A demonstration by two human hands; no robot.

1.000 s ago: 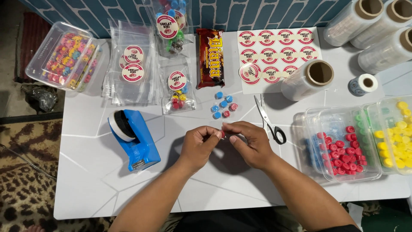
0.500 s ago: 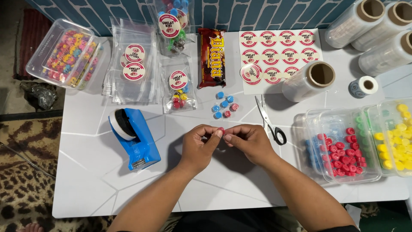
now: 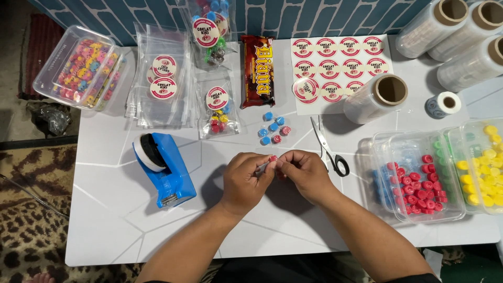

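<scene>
Both hands meet over the middle of the white desk [image 3: 131, 209] — left hand [image 3: 245, 181] and right hand [image 3: 303, 175] pinching one small red candy [image 3: 273, 158] between fingertips. It looks light and hard (probably slick), best held by its edges; blue tape dispenser [image 3: 165, 167] sits left

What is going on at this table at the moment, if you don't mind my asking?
A person holds a small red candy between the fingertips of the left hand and right hand, above a white table. A few loose blue and red candies lie just beyond, with scissors to the right and a blue tape dispenser to the left. Clear tubs of red candies and yellow candies sit at the right.
</scene>
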